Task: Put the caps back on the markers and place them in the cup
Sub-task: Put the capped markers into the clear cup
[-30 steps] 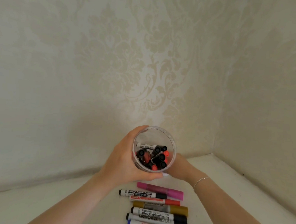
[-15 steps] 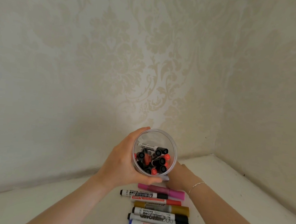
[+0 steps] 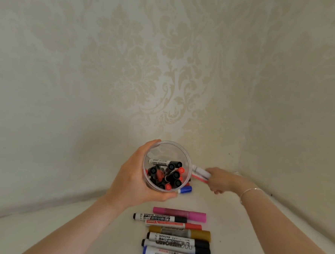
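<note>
The cup (image 3: 188, 163) in my left hand (image 3: 134, 177) is clear glossy plastic. Markers (image 3: 177, 243) look like smooth plastic too, and the wallpaper (image 3: 166, 68) is matt.

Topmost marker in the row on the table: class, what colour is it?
Pink marker, clearest in the head view.

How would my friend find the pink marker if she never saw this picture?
Look below the clear cup at the row of markers lying on the white table. The pink marker is the farthest one in that row, the only one pink from end to end.
</note>
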`<state>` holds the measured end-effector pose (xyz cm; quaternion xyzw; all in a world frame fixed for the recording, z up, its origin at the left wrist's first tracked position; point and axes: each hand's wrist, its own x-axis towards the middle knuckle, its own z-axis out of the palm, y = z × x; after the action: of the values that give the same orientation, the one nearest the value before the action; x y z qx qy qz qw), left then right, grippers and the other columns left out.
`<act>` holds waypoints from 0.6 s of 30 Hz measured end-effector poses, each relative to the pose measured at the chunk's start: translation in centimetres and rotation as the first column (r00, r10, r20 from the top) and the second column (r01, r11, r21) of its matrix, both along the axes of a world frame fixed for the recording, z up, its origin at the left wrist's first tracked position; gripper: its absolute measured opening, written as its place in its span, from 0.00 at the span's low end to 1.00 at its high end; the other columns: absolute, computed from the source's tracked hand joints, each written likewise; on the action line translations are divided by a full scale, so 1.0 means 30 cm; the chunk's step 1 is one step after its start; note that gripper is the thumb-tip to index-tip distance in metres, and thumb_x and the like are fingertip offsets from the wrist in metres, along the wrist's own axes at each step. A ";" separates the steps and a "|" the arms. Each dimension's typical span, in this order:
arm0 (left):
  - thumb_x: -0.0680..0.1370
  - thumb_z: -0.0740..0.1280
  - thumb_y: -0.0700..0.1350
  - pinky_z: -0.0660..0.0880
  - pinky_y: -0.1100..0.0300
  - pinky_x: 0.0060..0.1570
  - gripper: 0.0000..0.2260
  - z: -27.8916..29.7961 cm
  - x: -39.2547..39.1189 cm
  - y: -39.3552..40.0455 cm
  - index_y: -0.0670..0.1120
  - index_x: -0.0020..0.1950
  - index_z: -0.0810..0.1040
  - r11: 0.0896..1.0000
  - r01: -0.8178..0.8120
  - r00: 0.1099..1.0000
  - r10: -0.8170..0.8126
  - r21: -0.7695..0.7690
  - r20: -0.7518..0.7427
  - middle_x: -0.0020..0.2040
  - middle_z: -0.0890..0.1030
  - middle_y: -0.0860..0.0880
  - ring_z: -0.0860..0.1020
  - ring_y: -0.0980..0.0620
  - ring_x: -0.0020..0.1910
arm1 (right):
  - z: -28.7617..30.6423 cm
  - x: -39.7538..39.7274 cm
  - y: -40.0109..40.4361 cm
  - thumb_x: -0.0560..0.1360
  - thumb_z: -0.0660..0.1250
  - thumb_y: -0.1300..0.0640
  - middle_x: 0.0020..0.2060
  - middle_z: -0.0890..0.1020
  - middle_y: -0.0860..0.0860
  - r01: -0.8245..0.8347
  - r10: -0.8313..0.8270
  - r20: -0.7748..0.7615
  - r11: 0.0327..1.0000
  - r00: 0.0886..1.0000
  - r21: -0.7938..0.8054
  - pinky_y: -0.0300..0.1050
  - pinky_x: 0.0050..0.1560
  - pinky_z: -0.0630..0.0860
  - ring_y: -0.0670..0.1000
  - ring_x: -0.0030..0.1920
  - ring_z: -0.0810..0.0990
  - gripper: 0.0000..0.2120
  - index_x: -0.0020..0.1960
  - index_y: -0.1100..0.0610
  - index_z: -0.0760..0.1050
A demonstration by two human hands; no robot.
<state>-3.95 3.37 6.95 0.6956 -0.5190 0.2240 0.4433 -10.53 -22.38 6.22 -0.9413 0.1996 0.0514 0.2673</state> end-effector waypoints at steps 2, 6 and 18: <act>0.55 0.76 0.70 0.65 0.74 0.63 0.48 -0.005 0.000 -0.006 0.72 0.69 0.54 1.000 -0.014 1.000 0.014 0.018 -0.007 0.66 0.67 0.72 0.69 0.66 0.66 | 0.055 -0.019 -0.009 0.71 0.60 0.73 0.34 0.74 0.55 -0.002 -0.024 0.132 0.980 0.991 0.198 0.39 0.31 0.72 0.50 0.31 0.74 0.11 0.44 0.58 0.69; 0.54 0.76 0.68 0.64 0.74 0.63 0.49 -0.011 -0.004 -0.018 0.74 0.68 0.54 0.998 -0.037 0.999 0.038 0.043 -0.022 0.66 0.66 0.72 0.69 0.67 0.66 | 0.200 -0.087 0.020 0.63 0.62 0.70 0.34 0.75 0.56 -0.225 0.028 0.350 0.813 0.936 0.536 0.41 0.36 0.76 0.53 0.34 0.77 0.09 0.42 0.60 0.69; 0.55 0.77 0.67 0.65 0.74 0.62 0.49 0.022 -0.024 -0.034 0.61 0.72 0.58 0.997 -0.076 0.997 0.075 -0.032 -0.019 0.66 0.69 0.66 0.70 0.65 0.66 | 0.438 -0.224 0.141 0.68 0.65 0.62 0.38 0.80 0.57 -0.333 0.369 -0.082 0.900 0.926 0.281 0.39 0.31 0.74 0.50 0.33 0.78 0.13 0.53 0.60 0.76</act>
<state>-4.66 2.36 7.60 0.7094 -0.4846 0.2430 0.4504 -17.25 -18.15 19.36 -0.9126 0.0352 0.1874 0.3616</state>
